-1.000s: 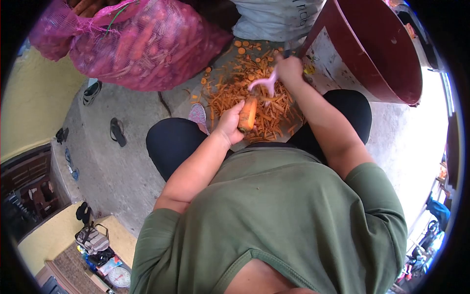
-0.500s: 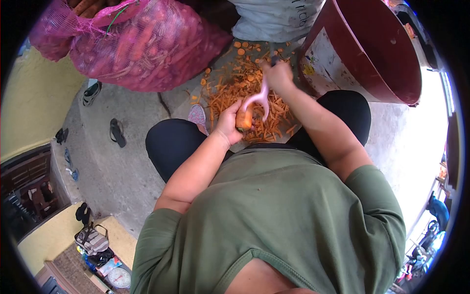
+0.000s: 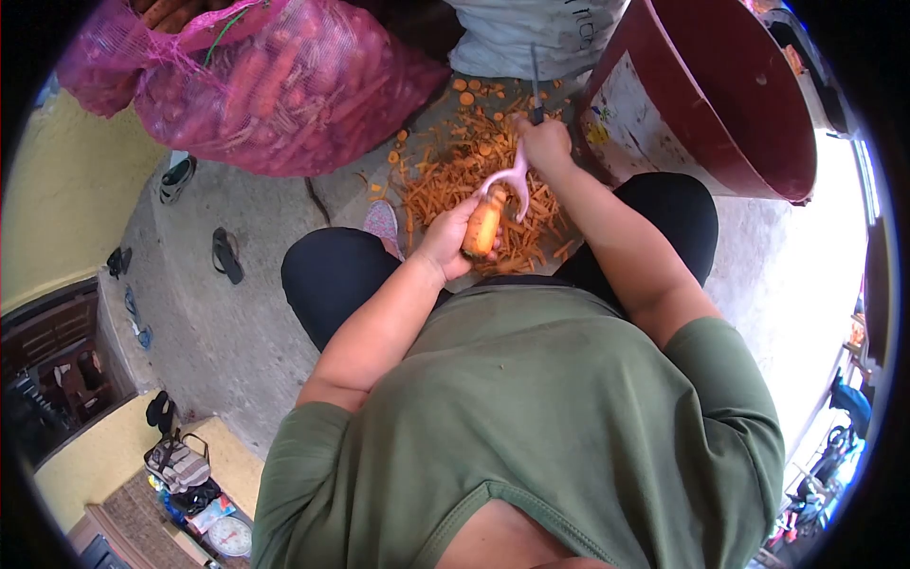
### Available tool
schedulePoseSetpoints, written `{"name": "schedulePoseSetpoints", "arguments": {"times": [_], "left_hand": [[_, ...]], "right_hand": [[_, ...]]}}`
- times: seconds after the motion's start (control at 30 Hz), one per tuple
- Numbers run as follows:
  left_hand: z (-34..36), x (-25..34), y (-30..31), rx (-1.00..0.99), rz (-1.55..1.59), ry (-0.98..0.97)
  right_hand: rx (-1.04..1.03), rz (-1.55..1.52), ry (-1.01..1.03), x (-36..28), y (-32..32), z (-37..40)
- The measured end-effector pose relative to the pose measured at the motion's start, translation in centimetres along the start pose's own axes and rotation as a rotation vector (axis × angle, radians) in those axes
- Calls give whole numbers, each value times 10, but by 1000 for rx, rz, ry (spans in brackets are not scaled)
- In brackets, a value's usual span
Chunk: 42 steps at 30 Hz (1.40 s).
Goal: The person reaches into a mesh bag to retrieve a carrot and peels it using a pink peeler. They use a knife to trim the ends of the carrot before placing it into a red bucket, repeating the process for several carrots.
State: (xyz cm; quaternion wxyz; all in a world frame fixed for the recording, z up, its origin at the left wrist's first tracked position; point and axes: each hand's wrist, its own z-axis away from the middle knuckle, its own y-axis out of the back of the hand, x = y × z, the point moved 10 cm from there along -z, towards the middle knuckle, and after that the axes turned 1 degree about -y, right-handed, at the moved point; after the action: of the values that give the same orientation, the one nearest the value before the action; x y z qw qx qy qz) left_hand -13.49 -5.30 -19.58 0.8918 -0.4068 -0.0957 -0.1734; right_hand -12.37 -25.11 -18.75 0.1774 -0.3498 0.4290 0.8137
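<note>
- The left hand [image 3: 444, 239] is closed around the lower part of a carrot [image 3: 483, 226] and holds it just in front of the person's knees, with the tip pointing away from the body.
- The right hand [image 3: 545, 144] is clenched on the handle of a pink peeler [image 3: 508, 180]. The head of the peeler rests on the far end of the carrot.
- The side of the carrot that shows looks smooth and bright orange. I judge that this carrot is mostly peeled, but the hidden side cannot be checked.
- Under both hands, a wide heap of peels [image 3: 445, 180] covers the floor [image 3: 237, 313], with some round slices at its far edge. It seems many carrots are already done.
- To the right stands a red tub [image 3: 749, 104], tilted toward the person. No carrot is visible on the part of its inside that shows.
- Farther away on the left lies a pink net bag [image 3: 275, 90], bulging with carrots, beside a white sack [image 3: 531, 33]. Judging by the bag, much work is left.
</note>
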Motion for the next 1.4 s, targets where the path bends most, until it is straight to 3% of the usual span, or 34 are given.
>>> {"name": "schedulePoseSetpoints", "arguments": {"times": [0.07, 0.1, 0.2, 0.33, 0.47, 0.53, 0.63, 0.73, 0.9, 0.93, 1.0, 1.13, 1.27, 1.33, 1.4], "left_hand": [[0, 0, 6, 5, -13, 14], [1, 1, 8, 5, -21, 21], [2, 6, 12, 80, -8, -27], [9, 13, -2, 191, 84, -70], [-7, -3, 15, 22, 7, -42], [-6, -3, 18, 54, 15, -29], [-4, 8, 15, 69, 80, -80], [-2, 7, 3, 115, 143, -63], [-8, -8, 16, 56, 22, -20], [-5, -4, 13, 73, 8, -34], [0, 4, 9, 106, -16, -64], [0, 9, 7, 164, 90, -111], [-6, 5, 14, 112, -50, -132], [-2, 5, 10, 124, -109, -145], [3, 6, 8, 156, -72, -136]], "right_hand": [[7, -88, -152, 3, 18, 2], [158, -6, -34, 20, 17, -30], [114, 57, -49, 7, 13, -19], [-213, 6, 160, -43, -16, 56], [105, 173, 26, -7, 15, -5], [123, -18, 8, 0, 32, -20], [33, 109, 69, -21, 10, 8], [-221, 93, 192, -41, -20, 51], [164, 115, 60, -6, 28, -15], [108, -35, -14, 4, 29, -25], [82, 154, 11, -1, 17, -20], [-254, 85, 126, -42, -19, 60], [-21, 185, 51, -21, 2, 13], [192, 98, -15, 0, 36, -22], [103, 92, -20, 3, 24, -25]]}}
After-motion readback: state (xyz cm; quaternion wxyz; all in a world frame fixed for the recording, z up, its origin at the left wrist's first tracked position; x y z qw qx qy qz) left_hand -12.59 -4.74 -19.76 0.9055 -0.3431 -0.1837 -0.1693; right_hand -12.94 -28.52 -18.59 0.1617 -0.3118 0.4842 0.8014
